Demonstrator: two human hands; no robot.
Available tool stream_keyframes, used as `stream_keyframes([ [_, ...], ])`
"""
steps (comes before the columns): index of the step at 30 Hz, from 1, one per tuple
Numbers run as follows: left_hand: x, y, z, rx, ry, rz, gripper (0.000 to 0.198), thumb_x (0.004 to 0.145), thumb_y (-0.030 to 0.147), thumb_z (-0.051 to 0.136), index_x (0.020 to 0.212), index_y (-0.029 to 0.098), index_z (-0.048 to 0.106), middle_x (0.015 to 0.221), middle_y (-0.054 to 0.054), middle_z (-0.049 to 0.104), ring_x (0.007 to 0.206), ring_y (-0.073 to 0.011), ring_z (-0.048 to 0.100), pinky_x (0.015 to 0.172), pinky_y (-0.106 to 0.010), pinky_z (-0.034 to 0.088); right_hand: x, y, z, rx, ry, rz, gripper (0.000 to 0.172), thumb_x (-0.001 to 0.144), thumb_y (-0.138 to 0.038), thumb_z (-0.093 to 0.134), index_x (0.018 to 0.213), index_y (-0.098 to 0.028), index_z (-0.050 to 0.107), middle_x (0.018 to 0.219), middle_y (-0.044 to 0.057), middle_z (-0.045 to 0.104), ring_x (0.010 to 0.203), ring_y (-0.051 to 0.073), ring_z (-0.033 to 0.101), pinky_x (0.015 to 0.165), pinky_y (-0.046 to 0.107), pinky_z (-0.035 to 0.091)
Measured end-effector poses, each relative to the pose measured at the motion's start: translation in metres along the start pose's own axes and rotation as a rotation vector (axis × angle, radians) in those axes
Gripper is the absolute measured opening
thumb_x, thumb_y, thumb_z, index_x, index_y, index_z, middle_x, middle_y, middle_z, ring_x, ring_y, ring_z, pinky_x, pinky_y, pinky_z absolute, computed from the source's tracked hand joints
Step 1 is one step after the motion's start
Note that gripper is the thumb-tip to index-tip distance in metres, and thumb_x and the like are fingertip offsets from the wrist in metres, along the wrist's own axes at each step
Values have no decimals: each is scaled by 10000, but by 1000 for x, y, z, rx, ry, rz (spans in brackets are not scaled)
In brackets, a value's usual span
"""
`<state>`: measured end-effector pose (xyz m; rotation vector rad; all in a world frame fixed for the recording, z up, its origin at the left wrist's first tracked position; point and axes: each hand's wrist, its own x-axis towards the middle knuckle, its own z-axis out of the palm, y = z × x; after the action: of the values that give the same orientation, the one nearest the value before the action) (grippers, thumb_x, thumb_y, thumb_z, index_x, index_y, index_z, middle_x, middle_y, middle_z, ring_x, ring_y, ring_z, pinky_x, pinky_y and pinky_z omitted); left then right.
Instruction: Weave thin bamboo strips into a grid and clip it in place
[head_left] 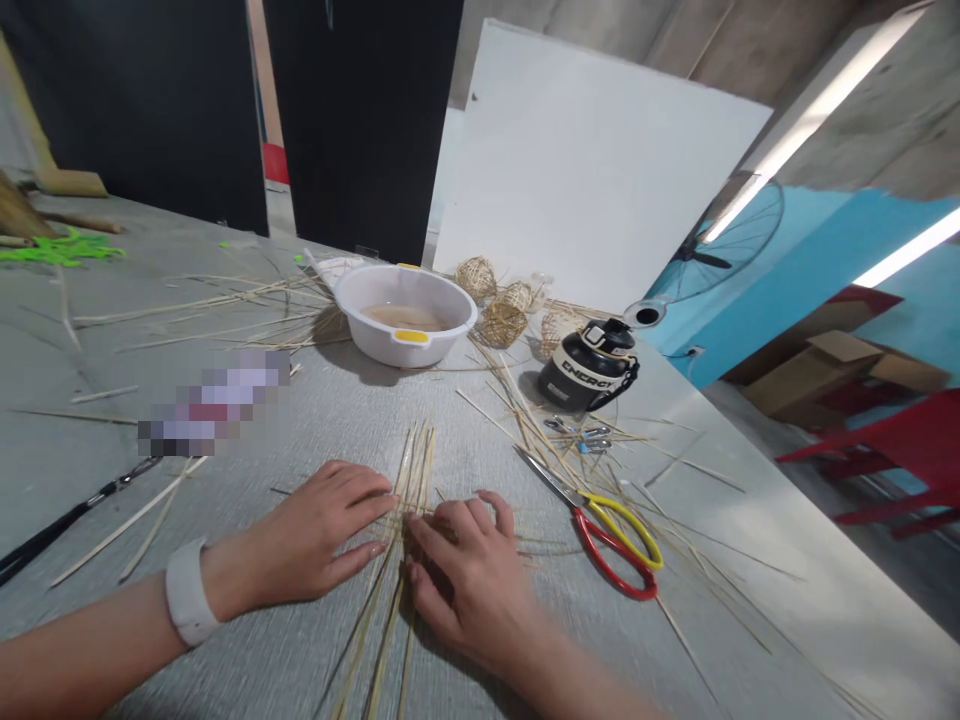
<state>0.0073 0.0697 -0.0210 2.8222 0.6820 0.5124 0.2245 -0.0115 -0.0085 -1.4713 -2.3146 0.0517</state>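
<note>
In the head view, a sheaf of thin pale strips (417,462) lies flat on the grey tabletop (360,400) right in front of the person. It runs from between the two hands away toward a white bowl (405,312), and its near ends fan out past the wrists. The left hand (322,535), with a white wristband (186,592) on its wrist, lies spread and nearly flat, its fingertips resting on the left edge of the sheaf; it holds nothing, it only presses. The right hand (469,570) is on the other side with its fingers curled and its thumb stretched across the strips where a few thinner ones seem to cross. Its grip is half closed, and I cannot tell whether it pinches a strip or only pins it down. The strips look very light, slim and springy, stiff along their length but likely to bow, slide over one another and scatter when the pressure is let off. A sharp bend would probably crack one, and the edges may splinter. The safest place to take hold seems to be at the middle of the sheaf, where the fingers already meet, with flat pads and not nails. Red-and-yellow scissors (611,530) lie just right of the right hand, apart from it. Beyond them are loose strips, some metal clips (581,432), a black bottle (592,368) and small woven balls (499,320) beside the bowl.
</note>
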Motion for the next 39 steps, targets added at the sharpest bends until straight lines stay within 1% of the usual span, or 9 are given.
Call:
stream_keyframes([
  [3, 0, 0, 1, -4, 10, -7, 354, 875, 254, 574, 1219, 184, 535, 1206, -96, 577, 1117, -267, 510, 965, -467, 409, 1, 0, 1, -5, 7, 1, 302, 874, -341, 537, 1151, -248, 614, 965, 45, 610, 918, 215, 521, 992, 448, 214],
  [8, 0, 1, -1, -11, 18, -7, 327, 868, 251, 574, 1189, 192, 555, 1190, -89, 587, 1105, -267, 521, 956, -467, 417, 1, -1, 3, -3, -27, -22, 341, 875, -328, 522, 1199, -247, 587, 991, 52, 604, 938, 220, 516, 997, 452, 205],
  [12, 0, 1, -1, -12, 14, -10, 323, 867, 249, 577, 1183, 184, 556, 1187, -93, 585, 1108, -266, 518, 961, -468, 415, 2, -3, 3, 9, -25, -29, 301, 867, -308, 531, 1154, -251, 606, 975, 41, 604, 918, 206, 513, 996, 438, 199],
  [15, 0, 1, -1, -27, 5, -12, 331, 860, 240, 584, 1183, 179, 552, 1183, -92, 585, 1107, -264, 515, 961, -462, 416, 4, -5, 3, 5, -48, -31, 366, 867, -318, 523, 1224, -251, 570, 995, 52, 598, 930, 214, 506, 992, 449, 197],
  [18, 0, 0, 0, -27, 3, -6, 350, 865, 245, 578, 1206, 178, 541, 1192, -95, 580, 1113, -266, 509, 962, -464, 413, 6, -4, 1, -8, -76, -44, 378, 867, -309, 517, 1238, -251, 561, 1014, 56, 595, 936, 222, 499, 988, 456, 205],
  [22, 0, -1, -1, -37, -4, -6, 356, 888, 270, 561, 1234, 195, 528, 1195, -88, 577, 1109, -258, 510, 956, -462, 413, 5, 3, -2, 10, -32, -13, 391, 837, -234, 515, 1224, -213, 569, 1032, 76, 590, 966, 233, 505, 983, 463, 221],
  [26, 0, -2, -2, -68, 4, -21, 337, 906, 266, 543, 1238, 214, 527, 1184, -74, 586, 1096, -244, 521, 950, -449, 418, 3, 10, -3, 56, -11, 43, 303, 816, -171, 519, 1098, -204, 625, 999, 72, 596, 957, 221, 513, 948, 437, 262],
  [30, -1, -2, -3, -106, 13, -44, 360, 885, 248, 571, 1240, 213, 522, 1168, -70, 588, 1079, -237, 530, 946, -430, 427, 3, 11, -4, 60, -16, 82, 216, 838, -198, 520, 1016, -197, 643, 953, 66, 604, 936, 223, 515, 917, 426, 285],
  [39, -2, -4, 0, -99, 10, -41, 367, 876, 257, 581, 1237, 223, 521, 1162, -61, 587, 1063, -239, 535, 922, -423, 442, 2, 13, -3, 35, 46, 64, 253, 834, -198, 508, 1048, -199, 643, 935, 60, 606, 902, 219, 519, 934, 441, 269],
])
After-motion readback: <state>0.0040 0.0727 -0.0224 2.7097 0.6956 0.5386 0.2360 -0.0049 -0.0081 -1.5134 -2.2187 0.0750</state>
